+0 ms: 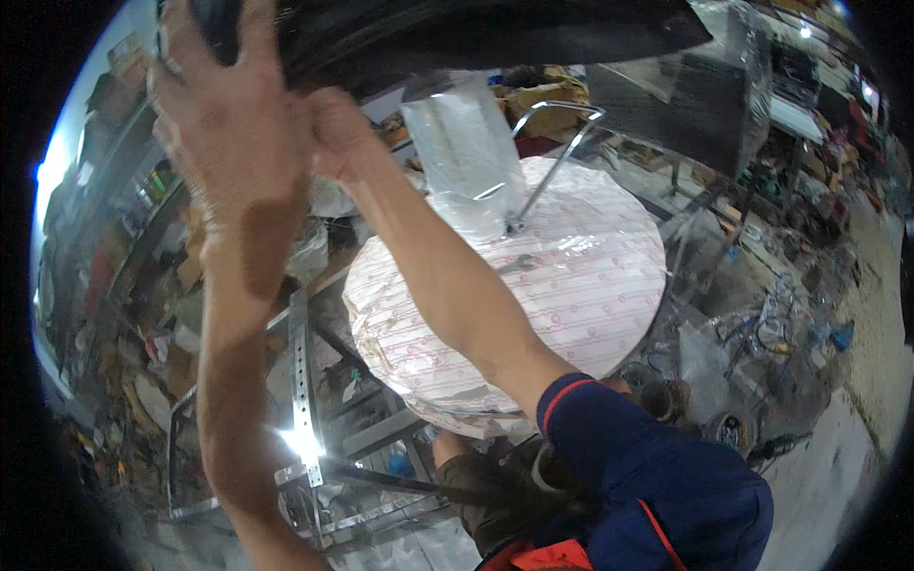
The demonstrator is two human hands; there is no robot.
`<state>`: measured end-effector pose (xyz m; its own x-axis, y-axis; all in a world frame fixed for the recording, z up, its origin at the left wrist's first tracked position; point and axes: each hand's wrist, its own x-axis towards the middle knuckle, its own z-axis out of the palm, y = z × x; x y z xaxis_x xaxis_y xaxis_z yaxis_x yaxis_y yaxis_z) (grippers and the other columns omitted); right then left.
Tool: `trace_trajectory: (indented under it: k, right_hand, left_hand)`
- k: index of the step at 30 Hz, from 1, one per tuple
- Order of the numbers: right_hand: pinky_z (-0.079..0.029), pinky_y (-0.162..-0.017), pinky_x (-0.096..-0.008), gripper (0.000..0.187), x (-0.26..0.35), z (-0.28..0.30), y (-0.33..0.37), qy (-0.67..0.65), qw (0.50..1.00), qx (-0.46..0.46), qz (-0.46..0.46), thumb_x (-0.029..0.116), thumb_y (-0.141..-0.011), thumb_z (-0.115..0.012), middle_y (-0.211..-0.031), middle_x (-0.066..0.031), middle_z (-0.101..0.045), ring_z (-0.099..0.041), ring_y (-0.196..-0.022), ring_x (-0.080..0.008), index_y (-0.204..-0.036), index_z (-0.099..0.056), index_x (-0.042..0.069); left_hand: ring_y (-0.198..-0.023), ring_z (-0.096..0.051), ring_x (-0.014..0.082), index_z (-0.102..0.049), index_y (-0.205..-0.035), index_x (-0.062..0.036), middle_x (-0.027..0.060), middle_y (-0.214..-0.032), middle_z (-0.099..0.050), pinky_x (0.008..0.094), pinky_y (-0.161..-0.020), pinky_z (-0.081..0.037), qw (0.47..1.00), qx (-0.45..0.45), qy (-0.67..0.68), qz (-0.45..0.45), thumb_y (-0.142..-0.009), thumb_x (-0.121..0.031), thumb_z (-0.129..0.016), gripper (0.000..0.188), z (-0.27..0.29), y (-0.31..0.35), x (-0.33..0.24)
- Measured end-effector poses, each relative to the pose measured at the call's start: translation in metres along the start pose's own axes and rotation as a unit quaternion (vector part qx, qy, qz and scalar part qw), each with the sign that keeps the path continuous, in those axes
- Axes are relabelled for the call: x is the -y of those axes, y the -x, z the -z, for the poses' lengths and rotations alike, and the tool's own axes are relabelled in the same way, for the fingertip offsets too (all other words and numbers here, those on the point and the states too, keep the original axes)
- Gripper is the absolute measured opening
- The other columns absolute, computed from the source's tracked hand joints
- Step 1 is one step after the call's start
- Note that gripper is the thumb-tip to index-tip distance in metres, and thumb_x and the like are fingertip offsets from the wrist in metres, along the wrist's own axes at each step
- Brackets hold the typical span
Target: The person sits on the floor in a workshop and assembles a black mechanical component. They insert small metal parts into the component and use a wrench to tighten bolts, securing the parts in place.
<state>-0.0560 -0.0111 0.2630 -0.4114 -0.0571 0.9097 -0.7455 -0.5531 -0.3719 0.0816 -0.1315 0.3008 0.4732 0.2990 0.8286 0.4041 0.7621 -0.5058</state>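
Both hands are up high, close together. The left hand (228, 114) lies flat with its fingers spread on the big black curved thing (476, 33) above. The right hand (333, 133), just beside it, is curled shut under that black thing. Below the hands sits a round white table top wrapped in clear plastic (581, 285).

round top (581, 276): white, pink-red lines and rings | sleeve (657, 466): navy, red trim
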Motion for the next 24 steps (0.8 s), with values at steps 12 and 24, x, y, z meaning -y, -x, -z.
trace_trajectory:
  k: [12,24]
  right_hand:
    - [-0.059,-0.081,-0.0313,0.025,0.037,-0.036,0.019,-0.215,0.974,-0.059,-0.036,-0.001,-0.095,-0.054,-0.116,-0.0131,-0.066,-0.066,-0.098,-0.0204,-0.118,-0.062,-0.004]
    - [-0.041,-0.048,-0.0292,0.021,0.030,-0.035,0.012,-0.094,0.993,-0.075,0.017,0.006,-0.092,-0.060,-0.089,-0.0049,-0.068,-0.060,-0.066,-0.0149,-0.112,-0.066,0.006]
  left_hand:
    - [-0.135,-0.036,0.0491,-0.031,-0.156,-0.0312,0.0252,-0.154,-0.027,0.0570,-0.108,-0.041,0.999,0.041,-0.023,0.015,-0.071,-0.008,-0.083,0.102,-0.006,0.014,0.002]
    - [-0.138,-0.039,0.0389,-0.035,-0.156,-0.0286,0.0228,-0.151,-0.036,0.0523,-0.112,-0.034,0.999,0.033,-0.002,-0.026,-0.070,-0.006,-0.076,0.097,0.003,0.010,0.016]
